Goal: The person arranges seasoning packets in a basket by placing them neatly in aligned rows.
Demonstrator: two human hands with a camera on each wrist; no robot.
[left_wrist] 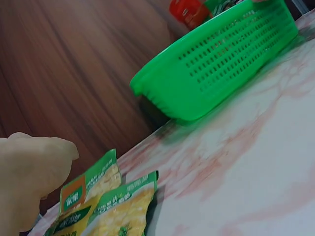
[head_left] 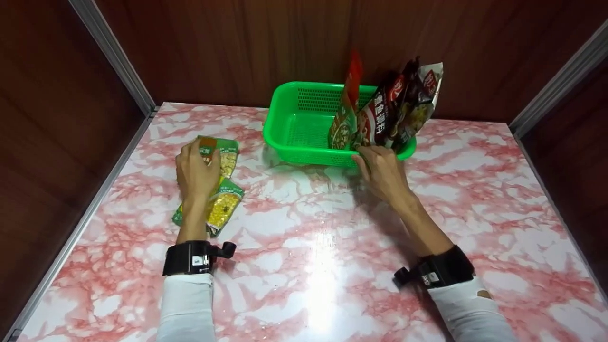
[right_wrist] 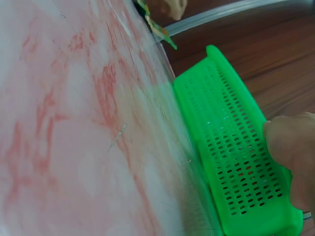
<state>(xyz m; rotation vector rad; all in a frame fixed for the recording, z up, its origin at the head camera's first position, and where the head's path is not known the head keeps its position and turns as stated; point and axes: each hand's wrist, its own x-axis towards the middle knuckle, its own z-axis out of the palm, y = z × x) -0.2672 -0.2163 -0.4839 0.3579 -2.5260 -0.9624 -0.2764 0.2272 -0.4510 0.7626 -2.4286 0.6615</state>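
Head view: left hand point(head_left: 196, 173) arches half-curled over packets point(head_left: 225, 204) left of the basket point(head_left: 304, 128), hold unclear; right hand point(head_left: 384, 173) grips its near rim point(head_left: 308, 150).

In the head view, light seems to fall from above: the surface point(head_left: 280, 275) is bright, a white streak of glare washes out its lower middle, and the wooden back wall point(head_left: 213, 52) is dim. Soft shadows lie beside the right forearm point(head_left: 422, 228) and under the basket point(head_left: 304, 156). Both wrist views are softer and hazier; small print on the packets point(left_wrist: 125, 211) blurs in the left, and green tints the surface by the basket in the right.
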